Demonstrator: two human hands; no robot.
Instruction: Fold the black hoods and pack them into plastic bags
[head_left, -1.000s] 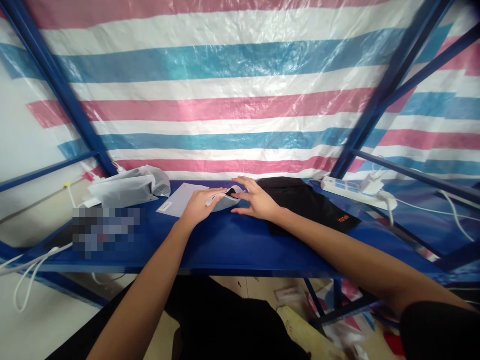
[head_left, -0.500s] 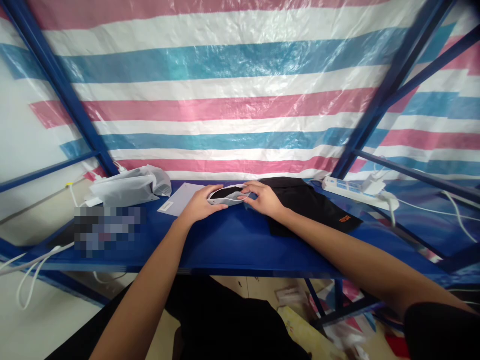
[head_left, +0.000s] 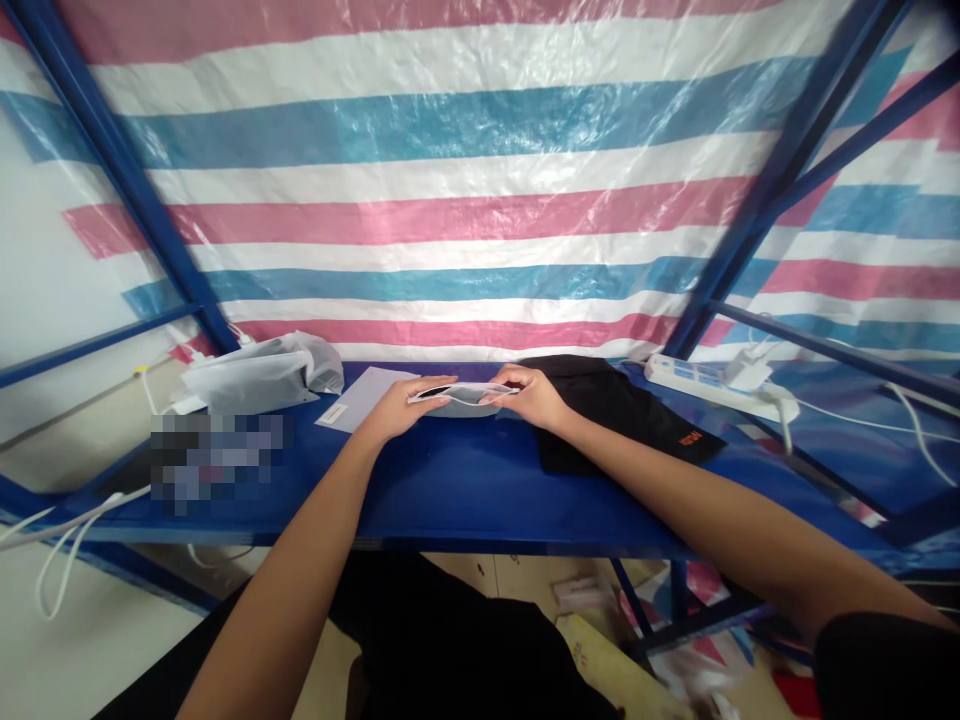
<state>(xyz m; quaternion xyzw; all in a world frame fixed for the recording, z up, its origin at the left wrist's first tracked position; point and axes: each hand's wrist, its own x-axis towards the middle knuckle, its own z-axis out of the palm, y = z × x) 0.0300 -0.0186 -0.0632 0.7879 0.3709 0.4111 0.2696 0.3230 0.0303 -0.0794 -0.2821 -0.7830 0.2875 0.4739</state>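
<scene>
A frosted translucent plastic bag (head_left: 472, 408) with a white edge along its mouth is held up over the middle of the blue desk. My left hand (head_left: 397, 410) pinches the left end of the mouth between thumb and fingers. At the right end, my right hand (head_left: 536, 398) grips the same edge. The mouth is a narrow slit, with a little dark material visible inside near the left end. Just right of my right hand lies a folded black cloth (head_left: 630, 430) with orange lettering. A flat frosted bag (head_left: 356, 402) with a small white label lies behind my left hand.
A bulky stack of frosted bags (head_left: 251, 378) rests at the back left. At the back right is a white power strip (head_left: 690, 378) with plugs and cables. Blue metal posts (head_left: 739, 250) frame the desk (head_left: 457, 500), before a striped plastic sheet (head_left: 450, 200). A blurred patch covers something at left.
The bag's mouth has narrowed from a wide oval to a slit, hiding most of the dark content. My hands have moved slightly apart along its edge.
</scene>
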